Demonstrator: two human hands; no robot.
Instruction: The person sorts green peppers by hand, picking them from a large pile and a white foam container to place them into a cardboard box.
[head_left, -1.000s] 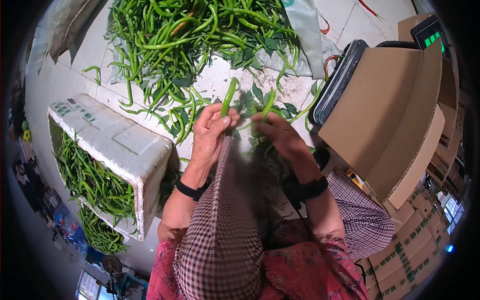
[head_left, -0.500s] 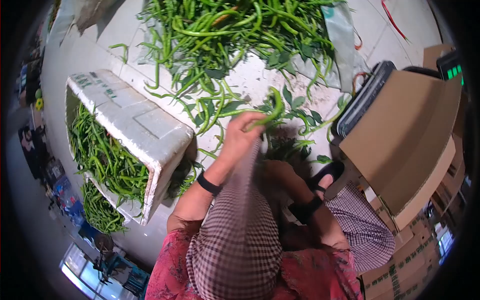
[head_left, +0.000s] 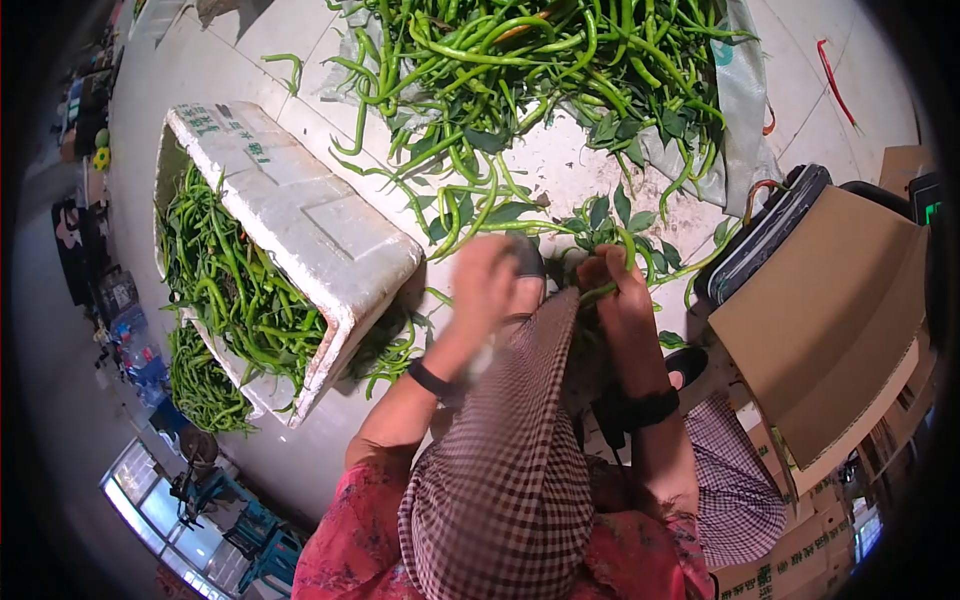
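Observation:
My right hand [head_left: 618, 290] is closed round a green pepper [head_left: 628, 248], whose curved end rises above the fingers. My left hand [head_left: 482, 285] is smeared by motion beside a dark shoe, and whether it holds anything is unclear. Ahead of both hands, loose peppers [head_left: 465, 215] and dark leaves [head_left: 600, 212] lie on the pale floor. Beyond them is a large heap of green peppers [head_left: 560, 60] on a plastic sheet [head_left: 738, 100]. A white foam box [head_left: 310, 215] lies on its side at the left, with many green peppers [head_left: 235, 285] inside.
An open cardboard box [head_left: 810, 310] stands at the right beside a dark, flat-topped object [head_left: 765, 235]. A red pepper [head_left: 835, 85] lies at the upper right. More peppers [head_left: 205, 385] spill below the foam box. My checked trouser leg [head_left: 510, 450] rises between my arms.
The curved pepper that was at my left hand is gone from there, and my right hand now grips a pepper. My right hand has come up into view; my view has shifted.

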